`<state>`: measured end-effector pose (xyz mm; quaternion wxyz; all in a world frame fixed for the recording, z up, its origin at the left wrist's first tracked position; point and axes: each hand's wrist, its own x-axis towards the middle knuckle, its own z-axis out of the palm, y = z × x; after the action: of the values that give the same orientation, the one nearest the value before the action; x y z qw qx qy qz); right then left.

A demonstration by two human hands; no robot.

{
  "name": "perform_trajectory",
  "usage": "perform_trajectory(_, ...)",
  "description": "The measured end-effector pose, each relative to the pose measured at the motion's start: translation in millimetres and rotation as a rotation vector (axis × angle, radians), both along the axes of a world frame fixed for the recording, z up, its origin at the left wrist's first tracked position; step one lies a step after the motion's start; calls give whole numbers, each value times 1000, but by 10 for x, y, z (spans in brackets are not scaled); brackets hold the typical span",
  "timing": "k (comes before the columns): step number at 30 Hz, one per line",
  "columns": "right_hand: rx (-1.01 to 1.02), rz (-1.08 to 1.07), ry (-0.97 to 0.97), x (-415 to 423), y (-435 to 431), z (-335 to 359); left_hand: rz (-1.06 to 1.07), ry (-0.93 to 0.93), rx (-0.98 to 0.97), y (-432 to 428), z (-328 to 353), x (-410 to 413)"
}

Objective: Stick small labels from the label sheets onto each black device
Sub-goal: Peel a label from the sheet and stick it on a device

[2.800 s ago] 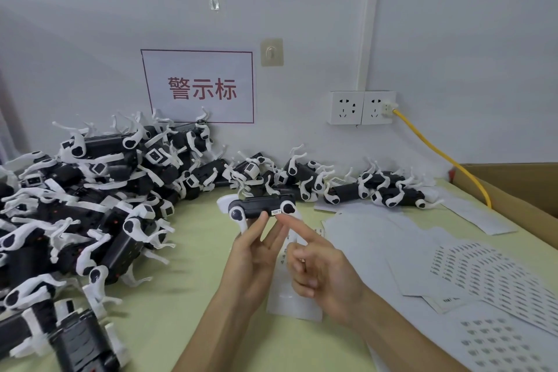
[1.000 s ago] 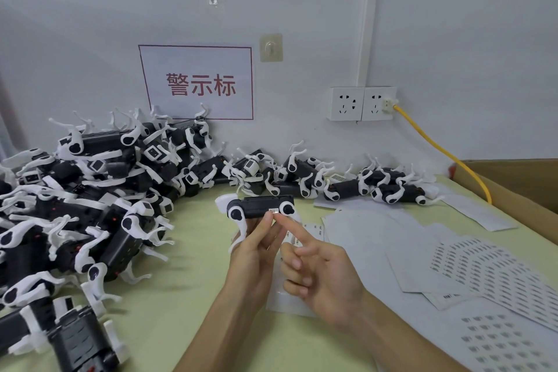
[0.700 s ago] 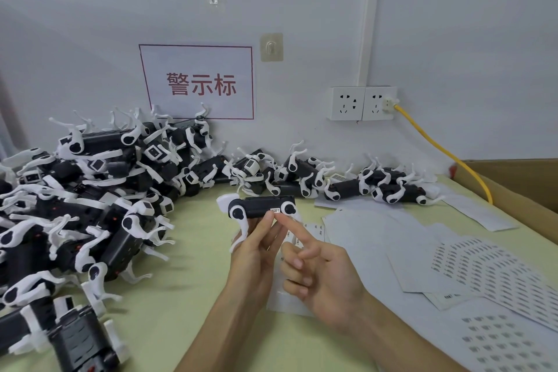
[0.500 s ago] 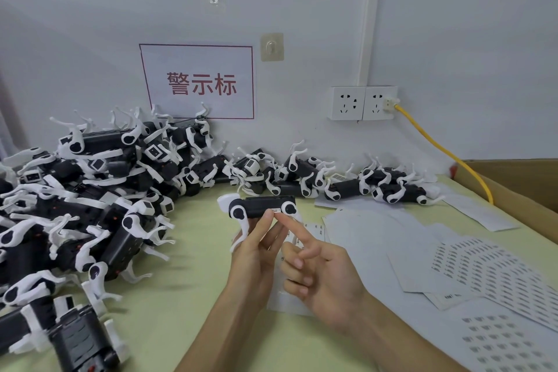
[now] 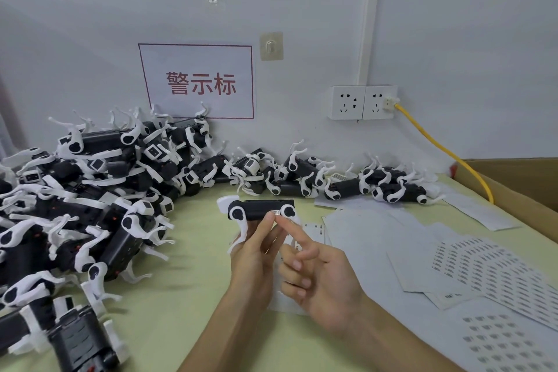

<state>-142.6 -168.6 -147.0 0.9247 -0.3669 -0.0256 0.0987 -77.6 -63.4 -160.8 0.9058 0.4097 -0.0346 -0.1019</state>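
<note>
— Where is the black device (image 5: 260, 209) that is being labelled?

— Held up above the bench (image 5: 187, 296), roughly in the middle of the view. It lies level, with a white round end cap on each side and a white leg hanging down on the left.

— Which hand has it?

— The left hand (image 5: 256, 254). Its fingers reach up from below and pinch the underside of the body, with the white leg running down behind them.

— And the right hand (image 5: 320, 284)?

— It grips nothing. The forefinger is stretched out with its tip at the small label (image 5: 275, 212), which sits on the device's front face near the right cap. The other fingers are folded towards the palm. I cannot tell if the tip presses the label or only meets its edge.

— Where are the label sheets (image 5: 489, 269)?

— Spread flat on the right half of the bench, overlapping, with rows of tiny printed labels. One more sheet lies under the hands.

— The other devices?

— A big heap (image 5: 90, 190) fills the left side, and a thinner row (image 5: 347, 184) runs along the wall behind the hands.

— Anything else?

— A white sign with red characters (image 5: 199, 81), a double wall socket (image 5: 362, 102) with a yellow cable (image 5: 437, 145) plugged in, and a cardboard box (image 5: 513, 184) at the far right.
</note>
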Motion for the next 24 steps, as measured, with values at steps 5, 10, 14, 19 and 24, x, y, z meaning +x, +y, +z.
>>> perform_trajectory(5, -9, 1, -3, -12, 15, 7, 110, 33, 49, -35, 7, -17)
perform_trajectory(10, -66, 11, -30, -13, 37, -21, 296, 80, 145, -71, -18, 5)
perform_trajectory(14, -163, 11, -58, -15, 61, -38, 392, 99, 192, -83, -14, 21)
perform_trajectory(19, -210, 26, -81, -27, 83, -29, 459, 81, 208, -86, -17, 29)
perform_trajectory(24, -224, 31, -97, -48, 85, -19, 478, 106, 196, -72, -2, 50)
